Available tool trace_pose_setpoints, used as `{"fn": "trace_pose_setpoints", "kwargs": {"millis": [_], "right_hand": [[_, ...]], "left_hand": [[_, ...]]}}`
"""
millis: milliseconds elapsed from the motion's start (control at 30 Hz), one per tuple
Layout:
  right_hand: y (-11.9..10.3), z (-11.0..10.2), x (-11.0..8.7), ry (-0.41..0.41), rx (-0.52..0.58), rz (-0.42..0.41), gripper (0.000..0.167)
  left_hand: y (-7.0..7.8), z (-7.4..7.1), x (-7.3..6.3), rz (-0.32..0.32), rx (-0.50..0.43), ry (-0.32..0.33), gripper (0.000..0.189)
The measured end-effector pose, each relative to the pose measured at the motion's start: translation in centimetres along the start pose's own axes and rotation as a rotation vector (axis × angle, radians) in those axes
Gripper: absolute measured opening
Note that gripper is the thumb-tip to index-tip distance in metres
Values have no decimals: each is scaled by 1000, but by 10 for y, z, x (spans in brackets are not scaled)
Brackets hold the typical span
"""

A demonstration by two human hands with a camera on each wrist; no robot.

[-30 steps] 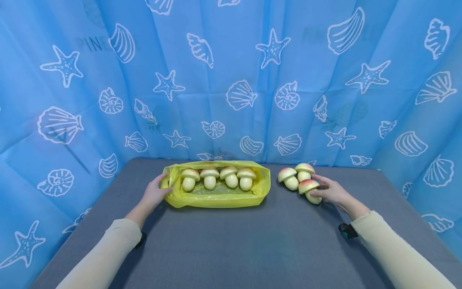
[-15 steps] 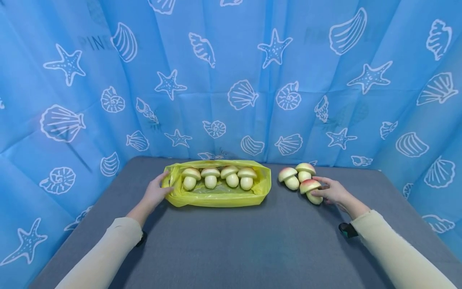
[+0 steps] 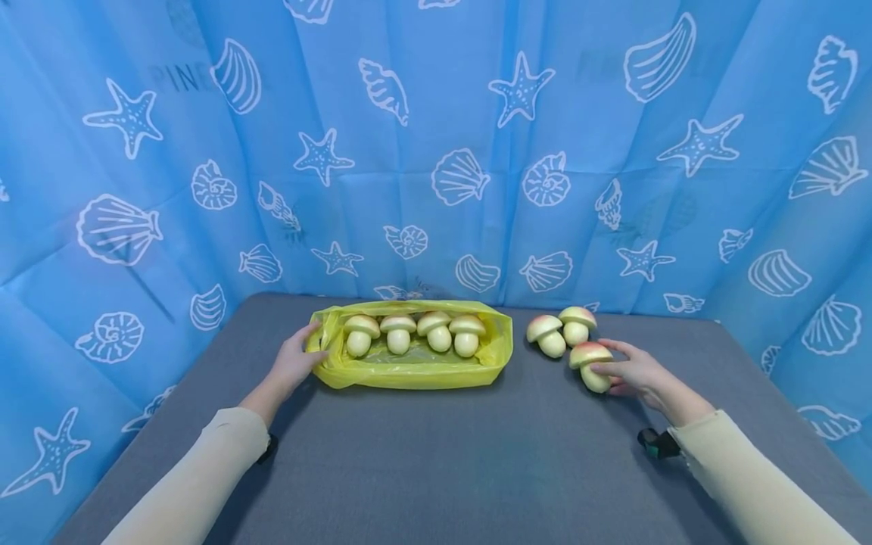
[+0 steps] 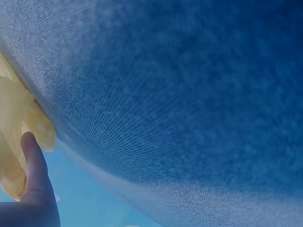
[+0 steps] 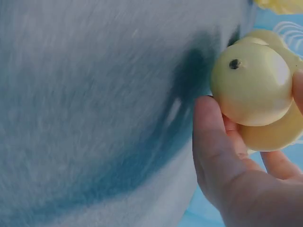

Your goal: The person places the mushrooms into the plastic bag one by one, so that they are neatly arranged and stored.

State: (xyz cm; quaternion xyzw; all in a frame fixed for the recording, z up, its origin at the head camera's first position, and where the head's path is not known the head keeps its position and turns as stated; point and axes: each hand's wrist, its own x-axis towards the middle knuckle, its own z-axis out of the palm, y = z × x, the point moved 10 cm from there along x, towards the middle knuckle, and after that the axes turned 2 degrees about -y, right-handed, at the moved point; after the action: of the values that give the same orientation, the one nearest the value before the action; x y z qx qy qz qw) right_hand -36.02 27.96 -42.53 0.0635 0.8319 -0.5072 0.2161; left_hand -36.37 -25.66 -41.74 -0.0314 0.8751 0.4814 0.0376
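A yellow plastic bag (image 3: 415, 376) lies open on the table with several toy mushrooms (image 3: 399, 335) in a row inside. At its left end, my left hand (image 3: 294, 361) holds the bag's edge; in the left wrist view the thumb (image 4: 38, 175) lies against the yellow plastic. My right hand (image 3: 640, 375) grips a toy mushroom (image 3: 591, 362) with a pinkish cap and pale stem. The right wrist view shows that mushroom's round stem end (image 5: 253, 90), with a dark spot, between thumb and fingers. Two more mushrooms, one on the left (image 3: 545, 334) and one behind (image 3: 576, 324), rest just beyond it.
A dark grey cloth covers the table (image 3: 443, 469). Behind and at both sides hangs a blue curtain (image 3: 463, 113) with white shell and starfish prints, close to the table's back edge.
My right hand has drawn its mushroom slightly toward me and to the right, apart from the other two, and tipped it more upright. The left hand stays at the bag.
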Motion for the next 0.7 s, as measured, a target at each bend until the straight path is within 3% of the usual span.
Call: {"fn": "trace_pose_setpoints", "kwargs": {"millis": [433,700], "right_hand": [[-16,18,-18,-82,304,-105,80],[-27,33,-26,-142,376,-122,73]], "left_hand": [[-1,-1,0,-2,-9,4,64],[-2,0,1,-9,-2,0,64]]}}
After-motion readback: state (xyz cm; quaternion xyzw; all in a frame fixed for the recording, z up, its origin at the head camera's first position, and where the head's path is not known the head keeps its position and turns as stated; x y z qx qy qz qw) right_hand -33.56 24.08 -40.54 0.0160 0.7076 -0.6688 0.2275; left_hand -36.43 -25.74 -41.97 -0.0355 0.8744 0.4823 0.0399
